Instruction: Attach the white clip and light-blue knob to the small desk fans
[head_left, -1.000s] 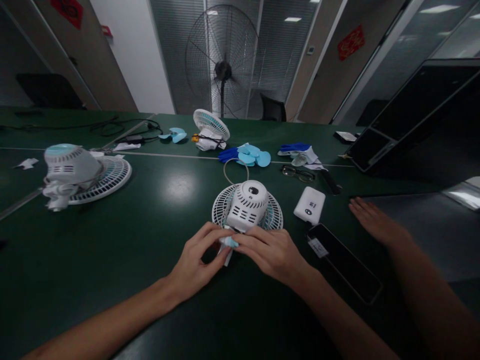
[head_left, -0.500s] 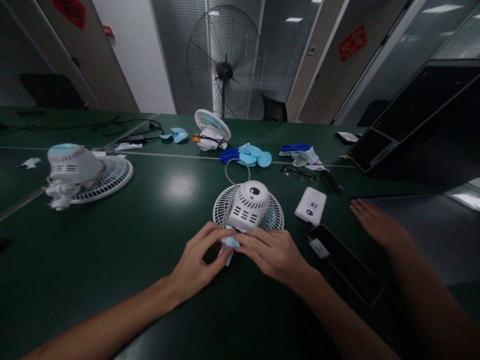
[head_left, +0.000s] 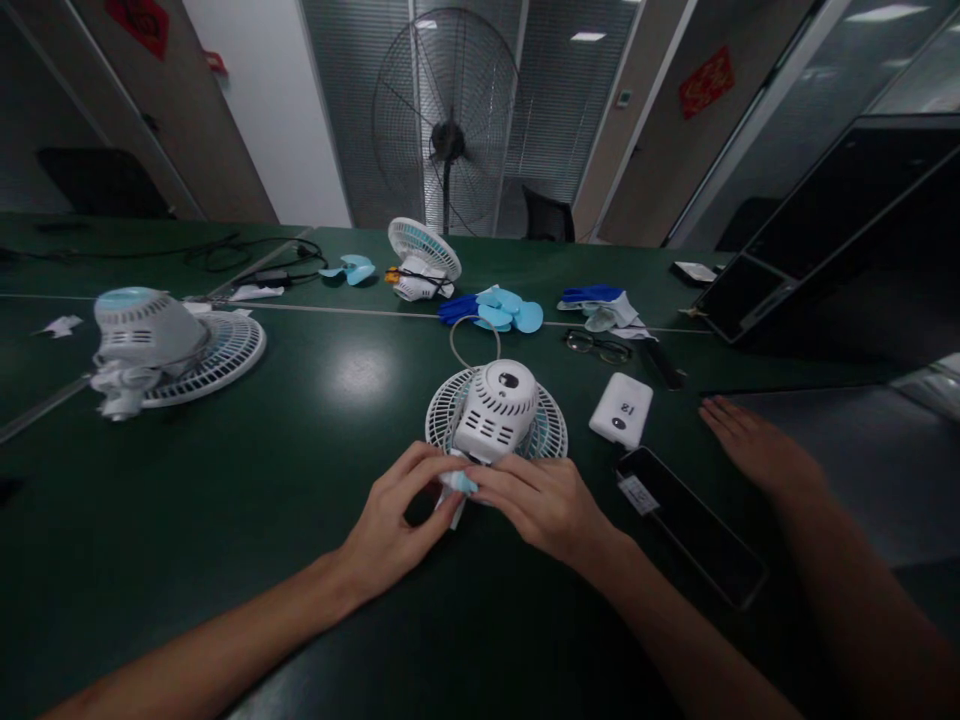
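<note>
A small white desk fan lies grille-down on the dark green table, with its motor housing on top. My left hand closes finger and thumb around the white neck piece at the fan's near end. From the other side, my right hand pinches a small light-blue knob on that piece. The fingers hide most of the joint. A grey cable loop stands behind the housing.
Another person's hand rests at the right. Nearby lie a phone, a white power bank and glasses. Light-blue fan blades, gloves and a second fan stand farther back; a third fan is left.
Almost nothing differs. Both hands keep their hold at the fan's neck, and the view has shifted very slightly.
</note>
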